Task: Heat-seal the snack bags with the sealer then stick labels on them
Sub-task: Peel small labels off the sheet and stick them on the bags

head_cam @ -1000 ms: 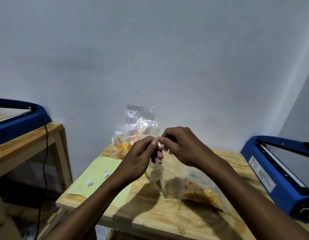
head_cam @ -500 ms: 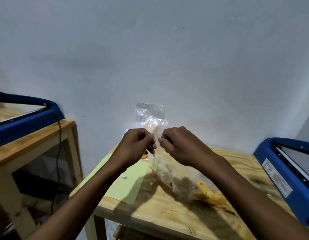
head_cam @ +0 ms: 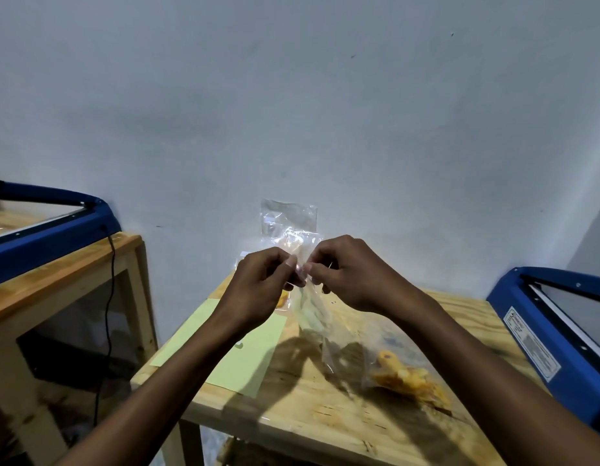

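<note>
My left hand (head_cam: 258, 287) and my right hand (head_cam: 352, 277) meet above the wooden table (head_cam: 325, 418), their fingertips pinching the top of a clear snack bag (head_cam: 312, 314) that hangs down toward the table. Whether a small label sits between the fingertips, I cannot tell. A second bag of yellow snacks (head_cam: 406, 381) lies on the table under my right forearm. More clear bags (head_cam: 288, 220) lean against the wall behind my hands. A pale green label sheet (head_cam: 251, 358) lies flat at the table's left. A blue heat sealer (head_cam: 554, 334) stands at the right edge.
A second blue sealer (head_cam: 50, 227) sits on a lower wooden stand (head_cam: 63, 274) at the left, with a black cord (head_cam: 107, 324) hanging down its side. The white wall runs close behind the table. A gap separates the stand from the table.
The view has swung left, so the table and sealers sit further right in frame. My hands have stayed together at the bag's top, fingertips shifting slightly.
</note>
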{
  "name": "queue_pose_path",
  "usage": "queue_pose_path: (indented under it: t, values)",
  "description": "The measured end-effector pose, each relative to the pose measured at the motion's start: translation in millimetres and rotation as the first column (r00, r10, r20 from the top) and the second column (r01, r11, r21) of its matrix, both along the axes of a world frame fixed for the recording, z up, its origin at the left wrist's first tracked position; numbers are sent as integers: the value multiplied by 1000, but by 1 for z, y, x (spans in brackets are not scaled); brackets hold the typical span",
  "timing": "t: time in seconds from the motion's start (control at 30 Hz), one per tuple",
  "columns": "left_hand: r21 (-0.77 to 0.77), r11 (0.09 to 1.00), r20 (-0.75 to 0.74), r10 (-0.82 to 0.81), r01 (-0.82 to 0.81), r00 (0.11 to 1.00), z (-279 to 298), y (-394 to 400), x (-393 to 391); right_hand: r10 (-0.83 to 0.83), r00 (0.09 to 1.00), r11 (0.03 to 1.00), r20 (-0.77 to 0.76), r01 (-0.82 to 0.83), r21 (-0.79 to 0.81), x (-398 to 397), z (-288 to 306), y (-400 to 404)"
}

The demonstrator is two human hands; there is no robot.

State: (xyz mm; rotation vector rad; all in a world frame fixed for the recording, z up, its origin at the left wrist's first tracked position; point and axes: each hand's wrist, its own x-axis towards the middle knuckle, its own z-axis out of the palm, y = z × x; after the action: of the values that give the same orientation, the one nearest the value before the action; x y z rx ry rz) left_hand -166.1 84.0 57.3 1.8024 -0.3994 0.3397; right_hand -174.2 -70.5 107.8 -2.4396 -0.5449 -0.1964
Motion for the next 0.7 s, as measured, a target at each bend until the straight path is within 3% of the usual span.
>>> queue_pose_path:
  t: [0.23,0.43,0.5,0.57,0.7]
  values:
    - [-267,963,-80,-57,34,995,0,-4,4,-11,1000,998,-9,10,-59,-7,-1,-15]
    - [-404,914,-99,-78,31,992,-1,-3,13,-56,998,997,-20,55,-59,-8,-14,-35]
    - [-451,893,-107,-68,12,992,0,-4,19,-69,995,996,-69,72,53,-6,-19,-42]
    - [-516,856,-134,-70,-9,989,3,-4,29,-40,976,974,-214,86,210,-3,-26,-50]
    - [-645,764,-199,-156,-10,967,11,-12,48,19,927,935,-374,116,335,11,-47,-52]
